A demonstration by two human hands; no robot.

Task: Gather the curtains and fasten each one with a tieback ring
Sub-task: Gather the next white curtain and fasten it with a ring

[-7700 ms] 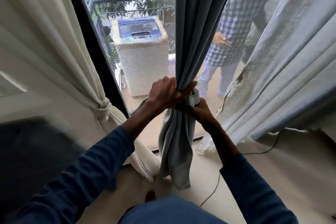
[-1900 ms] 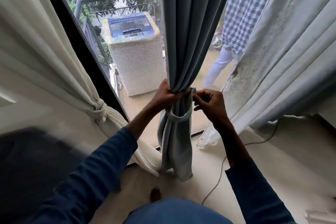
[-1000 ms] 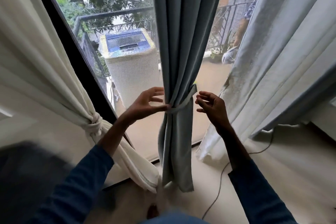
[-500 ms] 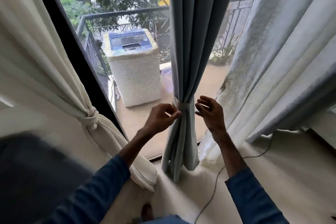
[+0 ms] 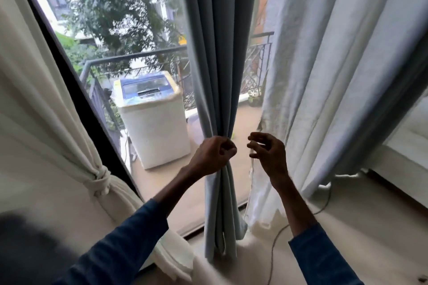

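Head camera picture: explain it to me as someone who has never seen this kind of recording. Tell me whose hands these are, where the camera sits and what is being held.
There is no machine here: a person wears one wide-angle camera on the head, looking forward and down, so the two hands are their own. The left hand pinches the gathered blue-grey curtain at its narrow waist; any tieback there is hidden by the hand. The right hand hovers beside it, fingers loose, holding nothing. At left, a cream curtain is knotted back. At right, a pale curtain hangs loose. Outside, on the balcony, stands a washing machine.
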